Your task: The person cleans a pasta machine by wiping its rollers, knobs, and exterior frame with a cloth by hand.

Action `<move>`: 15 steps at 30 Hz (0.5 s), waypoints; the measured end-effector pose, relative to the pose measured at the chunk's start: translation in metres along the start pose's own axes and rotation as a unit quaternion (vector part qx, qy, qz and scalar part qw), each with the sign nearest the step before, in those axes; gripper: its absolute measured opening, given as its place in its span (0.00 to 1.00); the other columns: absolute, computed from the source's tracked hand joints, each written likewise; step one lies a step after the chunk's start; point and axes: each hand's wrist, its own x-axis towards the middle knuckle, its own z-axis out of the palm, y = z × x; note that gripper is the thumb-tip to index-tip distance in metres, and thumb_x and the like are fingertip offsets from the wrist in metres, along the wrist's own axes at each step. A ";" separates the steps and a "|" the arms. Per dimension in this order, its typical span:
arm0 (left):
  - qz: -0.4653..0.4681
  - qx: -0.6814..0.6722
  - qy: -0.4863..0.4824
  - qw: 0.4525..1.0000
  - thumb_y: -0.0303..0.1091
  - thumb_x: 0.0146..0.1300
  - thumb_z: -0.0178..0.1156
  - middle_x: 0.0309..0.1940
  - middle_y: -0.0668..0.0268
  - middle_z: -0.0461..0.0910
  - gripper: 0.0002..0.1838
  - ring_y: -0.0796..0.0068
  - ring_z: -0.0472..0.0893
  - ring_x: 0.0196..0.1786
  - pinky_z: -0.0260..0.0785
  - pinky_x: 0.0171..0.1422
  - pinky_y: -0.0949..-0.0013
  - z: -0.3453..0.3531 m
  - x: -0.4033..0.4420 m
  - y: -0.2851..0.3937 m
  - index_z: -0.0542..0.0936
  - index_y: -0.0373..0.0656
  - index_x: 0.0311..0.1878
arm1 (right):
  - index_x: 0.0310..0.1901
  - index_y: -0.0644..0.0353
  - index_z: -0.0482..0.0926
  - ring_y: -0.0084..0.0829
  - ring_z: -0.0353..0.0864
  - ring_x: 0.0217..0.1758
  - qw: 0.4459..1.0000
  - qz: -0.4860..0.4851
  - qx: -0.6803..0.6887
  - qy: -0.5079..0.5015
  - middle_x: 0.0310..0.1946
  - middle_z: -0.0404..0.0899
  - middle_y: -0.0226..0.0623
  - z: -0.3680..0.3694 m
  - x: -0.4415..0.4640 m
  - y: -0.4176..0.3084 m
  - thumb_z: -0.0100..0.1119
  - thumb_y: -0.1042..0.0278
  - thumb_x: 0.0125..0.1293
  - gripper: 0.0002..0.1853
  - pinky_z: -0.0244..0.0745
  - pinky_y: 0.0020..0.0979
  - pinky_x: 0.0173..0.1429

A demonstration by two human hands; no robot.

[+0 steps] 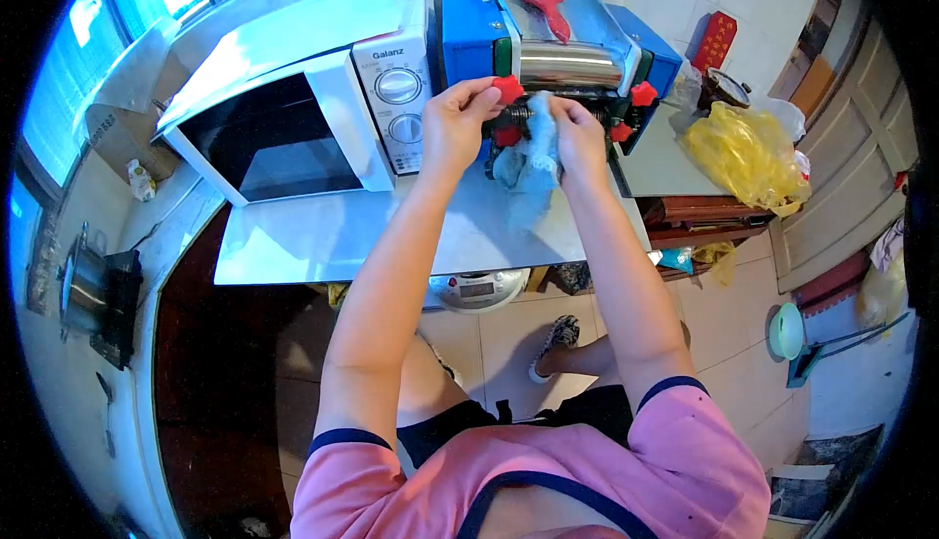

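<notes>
Above tabletop (303,243), left hand (458,126) and right hand (581,145) extend forward.

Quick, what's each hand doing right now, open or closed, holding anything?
Left hand: closed, apparently on a red knob.
Right hand: closed, holding the pale blue cloth.

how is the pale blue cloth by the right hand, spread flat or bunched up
Bunched up: the pale blue cloth hangs in uneven, crumpled folds by the right hand, not smoothed out flat.
</notes>
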 end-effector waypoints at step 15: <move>-0.030 0.135 -0.046 0.989 0.25 0.62 0.57 0.42 0.65 0.81 0.16 0.78 0.79 0.43 0.70 0.50 0.76 -0.006 0.000 0.015 0.76 0.35 0.54 | 0.32 0.66 0.81 0.21 0.75 0.27 0.988 -0.149 -0.023 0.021 0.25 0.80 0.33 0.028 0.004 0.011 0.63 0.69 0.58 0.08 0.71 0.26 0.35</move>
